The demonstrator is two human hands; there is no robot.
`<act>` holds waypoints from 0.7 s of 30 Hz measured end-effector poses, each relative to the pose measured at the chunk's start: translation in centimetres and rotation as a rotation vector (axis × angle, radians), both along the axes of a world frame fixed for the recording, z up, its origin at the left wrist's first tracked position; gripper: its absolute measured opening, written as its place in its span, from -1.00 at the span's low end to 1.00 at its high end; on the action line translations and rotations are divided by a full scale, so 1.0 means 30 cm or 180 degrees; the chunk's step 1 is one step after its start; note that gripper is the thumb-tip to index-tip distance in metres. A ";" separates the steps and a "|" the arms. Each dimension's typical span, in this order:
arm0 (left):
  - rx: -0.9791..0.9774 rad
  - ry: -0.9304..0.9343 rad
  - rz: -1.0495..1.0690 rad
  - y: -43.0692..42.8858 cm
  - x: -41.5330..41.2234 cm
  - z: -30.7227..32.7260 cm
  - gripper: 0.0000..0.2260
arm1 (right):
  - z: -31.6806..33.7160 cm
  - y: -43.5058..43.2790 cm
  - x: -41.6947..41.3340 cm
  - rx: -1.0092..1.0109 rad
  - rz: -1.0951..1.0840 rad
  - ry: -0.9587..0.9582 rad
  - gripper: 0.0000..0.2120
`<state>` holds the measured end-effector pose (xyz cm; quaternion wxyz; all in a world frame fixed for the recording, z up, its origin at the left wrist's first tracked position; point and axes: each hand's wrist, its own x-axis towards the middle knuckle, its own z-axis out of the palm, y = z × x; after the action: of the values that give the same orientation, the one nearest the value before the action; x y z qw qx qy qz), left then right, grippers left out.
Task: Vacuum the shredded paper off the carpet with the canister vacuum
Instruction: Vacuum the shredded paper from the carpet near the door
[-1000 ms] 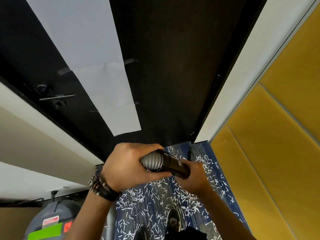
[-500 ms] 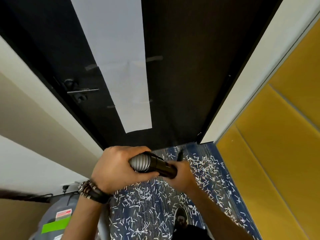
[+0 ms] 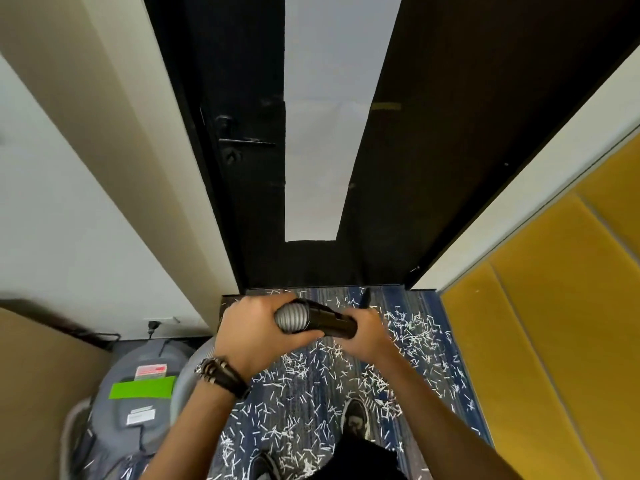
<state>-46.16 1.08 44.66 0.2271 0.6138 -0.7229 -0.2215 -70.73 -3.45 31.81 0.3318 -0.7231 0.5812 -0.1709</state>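
Observation:
White shredded paper (image 3: 412,337) lies scattered over the blue patterned carpet (image 3: 436,313) in front of a black door. My left hand (image 3: 256,330) grips the ribbed grey hose end (image 3: 292,317) of the vacuum. My right hand (image 3: 367,332) holds the black wand tube (image 3: 332,322) joined to it. Both hands are at waist height above the carpet. The wand's dark tip (image 3: 365,297) shows just past my right hand, near the door's threshold. The grey canister vacuum (image 3: 138,400) with a green label stands on the floor at lower left.
The black door (image 3: 433,168) with a lever handle (image 3: 242,142) and a white paper strip closes the far end. A yellow padded wall (image 3: 554,323) runs along the right, a white wall (image 3: 69,202) along the left. My shoes (image 3: 355,415) stand on the carpet among the shreds.
The view has swung left and downward, bringing the door upright and more of the canister and carpet into sight. Both hands keep the same hold on the hose and wand.

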 end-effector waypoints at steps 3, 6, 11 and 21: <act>0.0009 0.0012 0.0070 0.011 0.050 -0.027 -0.46 | -0.033 0.023 0.062 0.0081 -0.0007 -0.0065 -0.79; -0.0064 -0.0009 0.0072 0.012 0.085 -0.029 -0.44 | -0.052 0.050 0.096 0.0099 -0.0106 -0.0211 -0.76; -0.0157 0.0244 0.0072 0.013 0.103 -0.003 -0.46 | -0.034 0.060 0.115 -0.0008 -0.0091 -0.0390 -0.76; -0.0208 0.0567 0.0201 0.030 0.071 -0.017 -0.48 | -0.024 0.025 0.054 -0.0074 0.0024 -0.0190 -0.82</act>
<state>-44.03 1.97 44.14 0.3172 0.6064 -0.6870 -0.2442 -69.11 -2.71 31.09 0.3411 -0.7237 0.5664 -0.1979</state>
